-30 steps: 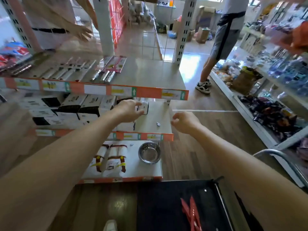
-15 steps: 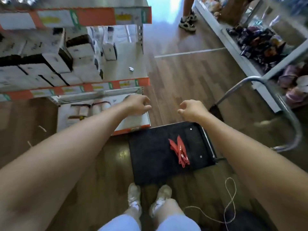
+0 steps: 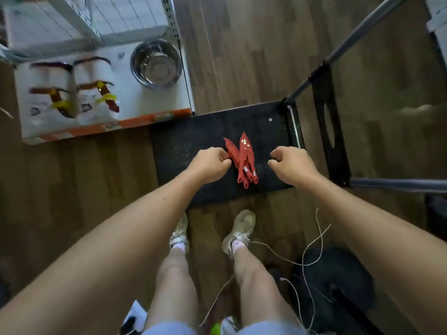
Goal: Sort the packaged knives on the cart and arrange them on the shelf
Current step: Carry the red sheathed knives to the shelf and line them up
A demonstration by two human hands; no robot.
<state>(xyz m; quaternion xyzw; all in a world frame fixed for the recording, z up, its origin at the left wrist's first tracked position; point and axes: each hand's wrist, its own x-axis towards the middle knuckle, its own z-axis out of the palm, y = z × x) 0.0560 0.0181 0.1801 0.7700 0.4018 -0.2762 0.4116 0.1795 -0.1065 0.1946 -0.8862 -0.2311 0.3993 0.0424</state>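
1. Change: a second ago both hands were up at the middle shelf level. They have since dropped to the cart deck [image 3: 193, 146].
2. The red packaged knives [image 3: 244, 158] lie in a fanned pile near the deck's middle, toward its right edge.
3. The left hand [image 3: 210, 163] has curled fingers at the pile's left side; whether it grips cannot be told.
4. The right hand [image 3: 289, 163] is loosely curled, holding nothing, just right of the pile.
5. Judgement: a pickup is starting, and the bottom shelf [image 3: 135, 102] sits at the deck's far-left corner.

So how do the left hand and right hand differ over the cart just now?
The left hand has its curled fingertips right at the blades of the red knives; whether it grips one I cannot tell. The right hand is clear of them, with bare cart deck between, and holds nothing. Both are loosely curled, over the cart.
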